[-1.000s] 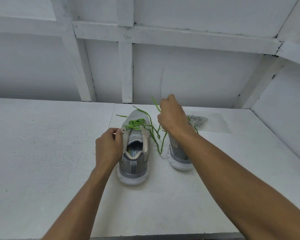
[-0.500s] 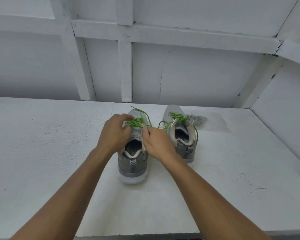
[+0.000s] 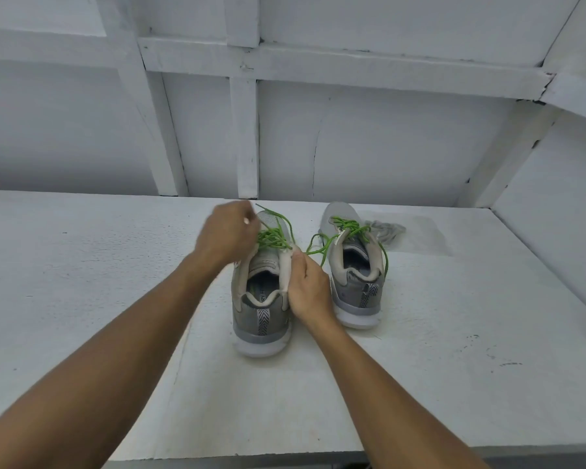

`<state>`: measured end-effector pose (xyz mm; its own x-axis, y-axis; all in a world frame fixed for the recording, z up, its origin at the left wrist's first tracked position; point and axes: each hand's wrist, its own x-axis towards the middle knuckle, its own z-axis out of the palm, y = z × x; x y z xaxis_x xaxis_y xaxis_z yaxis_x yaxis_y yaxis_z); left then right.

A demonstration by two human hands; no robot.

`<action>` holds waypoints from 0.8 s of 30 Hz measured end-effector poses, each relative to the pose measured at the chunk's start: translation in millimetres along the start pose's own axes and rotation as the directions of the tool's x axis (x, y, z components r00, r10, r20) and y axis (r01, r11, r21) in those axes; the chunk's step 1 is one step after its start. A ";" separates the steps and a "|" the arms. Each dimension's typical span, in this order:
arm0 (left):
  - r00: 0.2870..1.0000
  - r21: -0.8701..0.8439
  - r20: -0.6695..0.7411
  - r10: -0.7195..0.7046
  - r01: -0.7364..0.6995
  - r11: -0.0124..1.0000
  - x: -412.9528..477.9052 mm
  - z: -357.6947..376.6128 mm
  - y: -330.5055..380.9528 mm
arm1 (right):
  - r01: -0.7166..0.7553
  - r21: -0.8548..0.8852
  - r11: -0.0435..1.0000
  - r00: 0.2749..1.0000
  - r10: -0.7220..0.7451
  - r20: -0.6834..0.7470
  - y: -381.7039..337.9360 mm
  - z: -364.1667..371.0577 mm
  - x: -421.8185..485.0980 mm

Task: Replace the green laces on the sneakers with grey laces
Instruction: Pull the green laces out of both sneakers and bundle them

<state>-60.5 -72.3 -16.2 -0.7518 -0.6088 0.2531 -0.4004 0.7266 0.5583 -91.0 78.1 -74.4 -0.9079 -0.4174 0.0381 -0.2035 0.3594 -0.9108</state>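
Two grey sneakers stand heels toward me on the white table. The left sneaker carries loosened green laces over its front. My left hand is closed on those laces, raised just above the shoe's left side and blurred. My right hand pinches the right edge of the left sneaker's collar. The right sneaker stands beside it with its own green lace untied and trailing over both sides. A bundle of grey laces lies behind the right sneaker.
A white panelled wall with beams rises straight behind the shoes. A slanted white side panel closes the table's right side. The table's front edge runs just below my forearms.
My left hand rose and moved back, drawing the green lace up from the left sneaker. My right hand slid from the lacing down onto the shoe's right collar edge.
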 end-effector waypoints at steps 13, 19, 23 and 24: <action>0.888 0.334 0.326 0.325 -0.430 0.839 -13.3 7.3 22.1 | -0.030 -0.025 0.999 0.999 0.030 -0.019 0.5 3.0 -0.3; 0.979 0.329 -0.116 0.167 -0.121 0.937 24.4 -40.4 1.6 | -0.038 -0.019 0.999 0.999 0.037 -0.021 -3.4 1.0 -2.2; 0.990 0.370 -0.142 0.021 0.033 0.928 34.0 -56.7 -14.7 | -0.049 -0.025 0.999 0.998 0.048 -0.030 -3.7 1.5 -3.2; 0.996 0.355 -0.055 0.073 -0.049 0.934 27.7 -51.4 -10.9 | -0.049 -0.023 0.999 0.998 0.048 -0.032 -3.5 1.4 -3.3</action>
<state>-50.0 -113.4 25.3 -0.7495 -0.5704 0.3361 -0.5225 0.8214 0.2287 -86.8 77.0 -72.0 -0.9278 -0.3730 0.0071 -0.1672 0.3988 -0.9017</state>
